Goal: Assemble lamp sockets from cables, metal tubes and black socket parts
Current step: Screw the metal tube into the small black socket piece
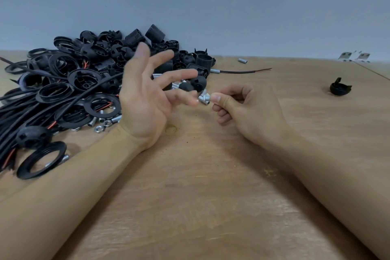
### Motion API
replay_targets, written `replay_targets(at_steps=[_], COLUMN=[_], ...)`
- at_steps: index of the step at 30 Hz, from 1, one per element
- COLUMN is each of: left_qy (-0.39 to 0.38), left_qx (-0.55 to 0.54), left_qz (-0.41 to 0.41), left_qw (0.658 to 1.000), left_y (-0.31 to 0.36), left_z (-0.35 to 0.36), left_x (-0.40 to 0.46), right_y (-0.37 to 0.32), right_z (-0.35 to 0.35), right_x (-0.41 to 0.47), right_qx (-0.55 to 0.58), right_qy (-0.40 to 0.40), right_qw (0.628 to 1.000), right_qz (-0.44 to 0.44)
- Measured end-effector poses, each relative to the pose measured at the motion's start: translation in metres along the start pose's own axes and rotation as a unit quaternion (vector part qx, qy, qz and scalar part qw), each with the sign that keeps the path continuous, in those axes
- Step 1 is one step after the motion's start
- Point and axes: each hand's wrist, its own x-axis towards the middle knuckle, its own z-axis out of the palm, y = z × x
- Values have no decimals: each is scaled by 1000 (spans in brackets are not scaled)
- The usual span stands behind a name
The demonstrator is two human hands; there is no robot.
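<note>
No text, label or number is legible on anything here

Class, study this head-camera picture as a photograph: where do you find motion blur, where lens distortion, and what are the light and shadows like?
Head view: the left hand has smeared, motion-blurred fingers, while the right hand pinching the metal tube is sharper; wide-angle distortion bows the table edge and stretches the forearms; the light is soft and even, with faint shadows and no strong glare.

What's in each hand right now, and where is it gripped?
The right hand pinches a small metal tube by its near end, between thumb and forefinger. The left hand is spread and holds nothing.
</note>
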Motion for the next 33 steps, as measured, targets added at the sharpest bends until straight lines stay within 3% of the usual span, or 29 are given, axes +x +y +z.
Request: replay_targets(at_steps=[7,11,15,19,24,29,33], left_qy=[-18,28,-7,-28,-51,-32,-60], left_qx=[33,-21,77,84,119,95,119], left_qz=[-19,18,-2,81,54,114,58], left_qw=[999,999,997,993,990,988,989], left_y=[-6,2,-7,-7,-11,-4,-13], left_z=[0,-5,0,6,5,4,3], left_x=[1,3,1,-3,-4,-2,-2], right_y=[-1,-1,-2,0,1,1,1], right_z=[0,1,1,-2,-2,-3,-2], right_x=[0,-1,-1,2,3,3,3], right_qx=[2,-1,-8,-8,-1,-1,8], right_qy=[-3,-9,-8,5,5,12,-3], right_qw=[1000,1000,1000,999,1000,1000,1000], right_qz=[9,16,14,31,31,27,25])
